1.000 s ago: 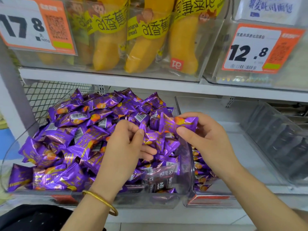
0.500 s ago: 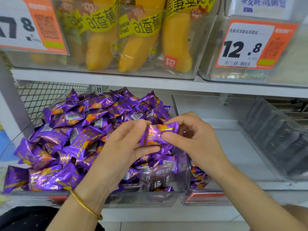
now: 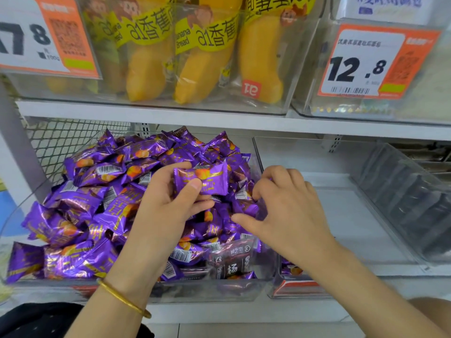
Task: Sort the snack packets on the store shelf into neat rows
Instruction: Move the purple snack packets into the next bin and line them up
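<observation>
A heap of shiny purple snack packets (image 3: 97, 203) fills a clear plastic bin (image 3: 256, 152) on the lower shelf. My left hand (image 3: 161, 215), with a gold bangle on its wrist, holds one purple packet (image 3: 210, 179) up above the middle of the heap, thumb across its front. My right hand (image 3: 292, 211) reaches into the heap's right side, with fingers and thumb curled around another purple packet (image 3: 247, 207). A dark packet (image 3: 231, 262) with white characters lies among the purple ones at the bin's front right.
A second clear bin (image 3: 288, 289) to the right holds a few purple packets at its front. Further right stands a tilted bin of dark packets (image 3: 415, 203). Above, the upper shelf carries banana bread packs (image 3: 202, 57) and price tags (image 3: 361, 64). Wire mesh (image 3: 61, 142) backs the left side.
The packet passed from my right hand to my left hand, which now holds it alone. My right hand dropped to the heap's right side and closed on another packet.
</observation>
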### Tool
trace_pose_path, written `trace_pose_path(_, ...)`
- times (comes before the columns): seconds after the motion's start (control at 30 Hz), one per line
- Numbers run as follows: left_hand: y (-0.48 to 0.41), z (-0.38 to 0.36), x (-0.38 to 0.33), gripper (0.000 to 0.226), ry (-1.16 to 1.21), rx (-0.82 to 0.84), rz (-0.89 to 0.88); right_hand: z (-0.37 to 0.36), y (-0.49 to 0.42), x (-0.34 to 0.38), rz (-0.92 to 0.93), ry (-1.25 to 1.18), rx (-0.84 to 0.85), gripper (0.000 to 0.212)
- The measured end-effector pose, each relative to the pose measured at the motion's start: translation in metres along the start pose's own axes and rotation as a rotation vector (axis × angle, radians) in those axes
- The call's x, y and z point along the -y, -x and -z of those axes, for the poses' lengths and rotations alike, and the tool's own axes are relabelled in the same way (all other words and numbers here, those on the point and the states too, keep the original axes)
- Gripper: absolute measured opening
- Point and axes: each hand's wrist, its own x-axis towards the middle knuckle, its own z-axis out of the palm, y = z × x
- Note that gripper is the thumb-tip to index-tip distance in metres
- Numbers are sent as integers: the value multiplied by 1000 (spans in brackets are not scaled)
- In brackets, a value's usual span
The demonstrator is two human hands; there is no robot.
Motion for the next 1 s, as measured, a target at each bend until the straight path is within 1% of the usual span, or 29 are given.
trace_pose_path(0.07,-1,0,1,21,-1,0,13,-4,-1,1,6,32,21,44)
trace_pose_path(0.17,-2,1,2,21,11,-1,27,-4,-4,-2,-16,-73,1,30)
trace_pose_path(0.27,-2,3,2,19,7,-4,15,3,-5,-5,-81,-375,-14,26)
trace_pose_path(0.33,-3,3,3,19,-1,-10,14,9,-5,-9,-195,-644,12,27)
trace_pose_path(0.4,-4,4,4,14,-15,-8,18,13,-6,-11,-288,-877,27,25)
trace_pose_path(0.5,-4,3,6,14,-38,-1,22,18,-6,-13,-338,-1033,-2,24)
trace_pose_path(0.57,-4,1,8,15,-32,-2,28,17,-5,-14,-342,-1063,-58,24)
trace_pose_path(0.7,1,-7,8,14,-37,15,38,13,2,-4,-282,-933,-248,17)
trace_pose_path(0.8,7,-14,8,18,10,36,57,11,7,14,-127,-957,-241,14)
trace_pose_path(0.87,10,-18,8,25,30,52,63,12,8,20,-14,-897,-205,11)
trace_pose_path(1.0,11,-17,6,28,97,69,74,13,7,17,63,-893,-141,2)
